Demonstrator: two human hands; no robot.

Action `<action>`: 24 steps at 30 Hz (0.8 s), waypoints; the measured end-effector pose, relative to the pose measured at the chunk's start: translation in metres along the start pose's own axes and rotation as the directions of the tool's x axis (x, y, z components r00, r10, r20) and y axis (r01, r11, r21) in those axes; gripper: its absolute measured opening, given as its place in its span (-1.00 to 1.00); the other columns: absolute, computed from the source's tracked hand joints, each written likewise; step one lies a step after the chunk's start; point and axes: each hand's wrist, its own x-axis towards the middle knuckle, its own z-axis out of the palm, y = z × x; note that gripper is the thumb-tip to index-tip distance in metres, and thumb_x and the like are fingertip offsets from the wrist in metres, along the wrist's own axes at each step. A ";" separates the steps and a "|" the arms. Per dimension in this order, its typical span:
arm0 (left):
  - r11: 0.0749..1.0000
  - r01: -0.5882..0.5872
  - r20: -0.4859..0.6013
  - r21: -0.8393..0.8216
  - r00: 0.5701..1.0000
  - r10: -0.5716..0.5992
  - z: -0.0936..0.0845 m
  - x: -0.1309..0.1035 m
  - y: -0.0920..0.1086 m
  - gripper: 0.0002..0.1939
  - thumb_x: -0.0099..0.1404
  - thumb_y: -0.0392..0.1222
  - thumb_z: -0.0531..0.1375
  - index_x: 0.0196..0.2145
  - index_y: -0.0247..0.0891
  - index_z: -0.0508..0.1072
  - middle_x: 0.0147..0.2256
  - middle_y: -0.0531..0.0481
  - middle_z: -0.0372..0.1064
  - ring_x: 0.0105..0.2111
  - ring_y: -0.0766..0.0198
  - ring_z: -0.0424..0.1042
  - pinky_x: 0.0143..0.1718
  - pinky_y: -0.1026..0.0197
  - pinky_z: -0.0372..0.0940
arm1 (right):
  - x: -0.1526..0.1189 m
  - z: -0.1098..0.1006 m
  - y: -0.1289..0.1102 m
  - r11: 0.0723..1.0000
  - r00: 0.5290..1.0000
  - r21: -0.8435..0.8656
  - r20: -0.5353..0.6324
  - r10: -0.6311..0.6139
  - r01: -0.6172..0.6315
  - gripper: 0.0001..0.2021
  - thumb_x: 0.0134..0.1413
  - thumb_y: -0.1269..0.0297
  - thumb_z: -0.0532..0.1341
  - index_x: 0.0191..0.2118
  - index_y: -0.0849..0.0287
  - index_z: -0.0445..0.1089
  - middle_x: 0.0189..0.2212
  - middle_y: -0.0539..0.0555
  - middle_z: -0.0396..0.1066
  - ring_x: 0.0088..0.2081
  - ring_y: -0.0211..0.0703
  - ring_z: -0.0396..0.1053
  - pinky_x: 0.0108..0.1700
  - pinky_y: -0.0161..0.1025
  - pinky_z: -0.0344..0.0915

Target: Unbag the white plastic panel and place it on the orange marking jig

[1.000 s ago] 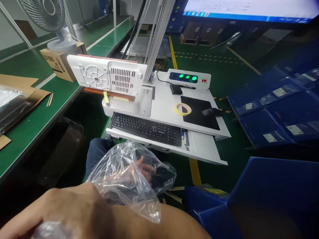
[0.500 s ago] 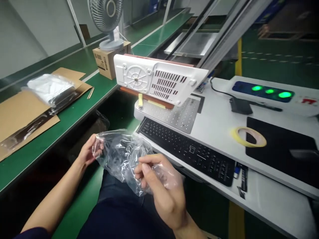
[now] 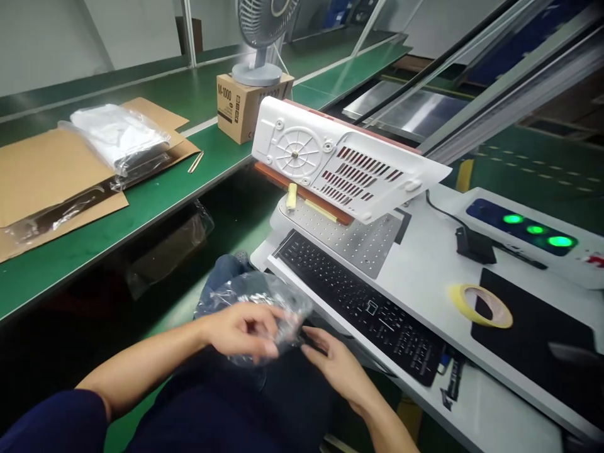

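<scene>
A crumpled clear plastic bag (image 3: 255, 288) lies over my lap, below the keyboard's left end. My left hand (image 3: 243, 328) is curled on the bag's near side, its fingers closed on the film and slightly blurred. From the right, my right hand (image 3: 333, 360) meets the bag's right edge, thumb and fingers brought together there. A small dark spot shows at those fingertips, too blurred to name.
A white vented housing (image 3: 302, 151) rests tilted on a perforated metal plate (image 3: 372, 248). Nearby are a black keyboard (image 3: 353, 302), yellow tape roll (image 3: 481, 306) and black mat (image 3: 542, 340). Left, a green bench (image 3: 155, 201) holds cardboard (image 3: 38, 170), bagged white items (image 3: 117, 135) and a fan (image 3: 259, 69) on a box (image 3: 236, 110).
My left hand has moved right, across to the bag's near side. My right hand has drawn down and right, and the bag is more bunched. The view has shifted left.
</scene>
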 end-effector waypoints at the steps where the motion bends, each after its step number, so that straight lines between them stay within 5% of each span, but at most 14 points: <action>1: 0.996 -0.011 0.111 0.084 0.994 0.002 0.016 0.009 -0.011 -0.65 0.40 0.07 0.46 -0.22 -0.27 0.53 0.37 -0.35 0.41 -0.28 0.16 0.70 -0.33 0.19 0.52 | -0.011 -0.008 0.002 0.991 0.998 0.132 -0.064 0.011 -0.002 -0.27 0.05 -0.24 0.45 0.20 0.18 0.52 0.23 0.34 0.53 0.31 0.33 0.45 0.43 0.20 0.35; 4: 0.943 -0.115 0.369 0.311 0.929 -0.009 0.059 0.029 -0.041 -0.67 0.42 0.12 0.44 -0.21 -0.21 0.58 0.36 -0.26 0.45 0.08 -0.02 0.67 -0.05 0.16 0.54 | -0.050 -0.028 -0.005 0.927 0.960 0.375 -0.258 0.113 -0.008 -0.14 0.09 -0.56 0.35 0.17 0.14 0.50 0.22 0.36 0.52 0.20 0.34 0.54 0.30 0.21 0.50; 6: 0.888 -0.163 0.475 0.429 0.877 -0.069 0.082 0.034 -0.058 -0.70 0.45 0.13 0.41 -0.17 -0.17 0.59 0.40 -0.20 0.41 0.26 -0.07 0.57 0.02 0.14 0.52 | -0.074 -0.030 -0.010 0.939 0.932 0.344 -0.343 0.117 0.009 -0.12 0.13 -0.60 0.30 0.20 0.10 0.46 0.29 0.35 0.46 0.24 0.32 0.51 0.29 0.21 0.51; 10: 0.781 -0.245 0.601 0.574 0.775 -0.198 0.108 0.033 -0.080 -0.74 0.46 0.09 0.40 -0.12 -0.14 0.60 0.26 -0.14 0.53 0.08 -0.02 0.67 -0.26 0.16 0.50 | -0.091 -0.006 -0.009 0.999 0.966 -0.021 -0.256 0.024 -0.031 -0.15 0.16 -0.31 0.41 0.41 0.02 0.29 0.38 0.25 0.38 0.35 0.23 0.39 0.31 0.13 0.45; 13: 0.751 -0.225 0.608 0.620 0.743 -0.279 0.111 0.028 -0.081 -0.70 0.47 0.15 0.37 -0.09 -0.13 0.61 0.12 -0.11 0.60 -0.04 0.01 0.68 -0.33 0.15 0.46 | -0.079 0.014 -0.006 0.935 0.990 -0.340 -0.127 0.060 -0.100 -0.48 0.35 0.03 0.26 0.33 0.06 0.36 0.10 0.20 0.59 0.09 0.20 0.56 0.10 0.05 0.45; 15: 0.738 -0.151 0.558 0.658 0.756 -0.343 0.101 0.024 -0.073 -0.56 0.45 0.28 0.35 0.03 -0.10 0.60 0.14 -0.14 0.59 -0.03 -0.04 0.68 -0.25 0.11 0.49 | -0.069 0.016 -0.007 0.855 0.990 -0.510 -0.136 0.030 -0.096 -0.69 0.45 0.14 0.06 0.09 0.07 0.47 -0.03 0.19 0.62 0.00 0.22 0.58 -0.01 0.02 0.38; 19: 0.585 0.082 0.250 0.807 0.850 -0.463 0.063 0.011 -0.042 -0.29 0.48 0.47 0.19 0.26 -0.14 0.52 0.15 -0.27 0.60 0.09 -0.23 0.64 0.04 -0.08 0.52 | -0.064 -0.006 -0.016 0.864 0.961 -0.501 -0.263 -0.091 -0.055 -0.59 0.45 -0.05 -0.07 -0.08 0.02 0.45 0.00 0.16 0.61 0.05 0.27 0.54 -0.02 0.03 0.33; 22: 0.428 0.177 0.008 0.886 0.918 -0.396 0.040 0.001 -0.021 -0.35 0.58 0.31 0.12 0.33 -0.21 0.46 0.29 -0.39 0.49 0.27 -0.31 0.52 0.23 -0.19 0.45 | -0.066 -0.021 -0.025 0.916 0.944 -0.398 -0.319 -0.085 -0.052 -0.52 0.37 -0.21 -0.05 -0.05 -0.01 0.45 -0.10 0.15 0.61 -0.06 0.24 0.54 -0.05 0.01 0.32; 24: 0.371 0.194 -0.083 0.908 0.952 -0.294 0.035 -0.002 -0.013 -0.42 0.62 0.13 0.12 0.44 -0.16 0.34 0.49 -0.38 0.24 0.37 -0.28 0.43 0.28 -0.17 0.43 | -0.066 -0.021 -0.029 0.927 0.961 -0.374 -0.267 -0.068 -0.038 -0.49 0.37 -0.28 -0.05 -0.14 -0.02 0.43 -0.25 0.12 0.57 -0.19 0.18 0.50 -0.13 -0.02 0.29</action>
